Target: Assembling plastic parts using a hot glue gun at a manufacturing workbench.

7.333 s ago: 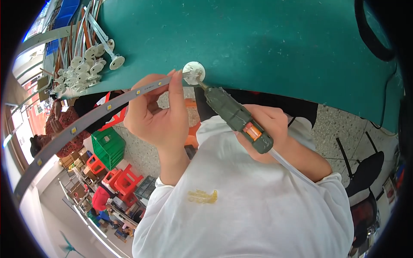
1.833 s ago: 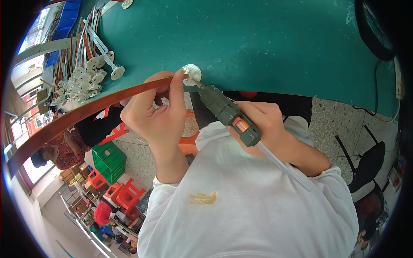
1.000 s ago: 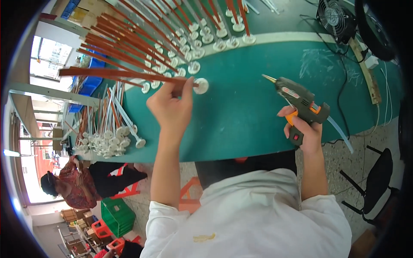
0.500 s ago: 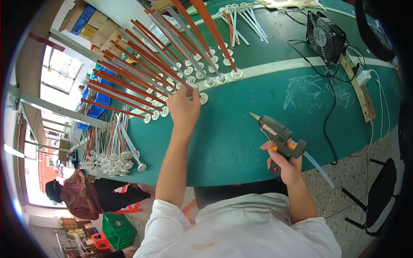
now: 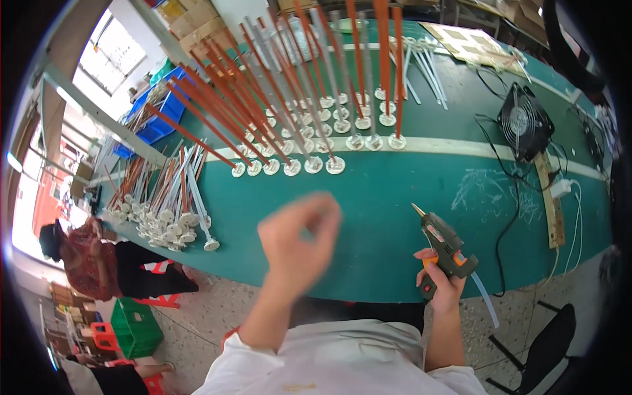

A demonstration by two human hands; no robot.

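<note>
My right hand (image 5: 445, 287) grips a dark green glue gun (image 5: 445, 238) by its handle, fingers around the orange trigger. The nozzle points away from me and to the left, and a pale glue stick (image 5: 486, 300) hangs out of the back. Over the near part of the table my left hand (image 5: 289, 245) is smeared by motion. Its thumb and fingers curve toward each other; whether anything is between them cannot be made out. Beyond it several brown and grey sticks stand upright on round white bases (image 5: 335, 164), apart from the hand.
A pile of loose sticks with white discs (image 5: 170, 220) lies at the left of the green table (image 5: 382, 263). More white sticks (image 5: 428, 69) lie at the back. A black fan (image 5: 525, 122) and a power strip (image 5: 552, 197) with cables are right. Another person (image 5: 89, 260) is at left.
My left hand has left the base of a standing stick and moved back toward me. The glue gun stays in my right hand. The whole view has shifted.
</note>
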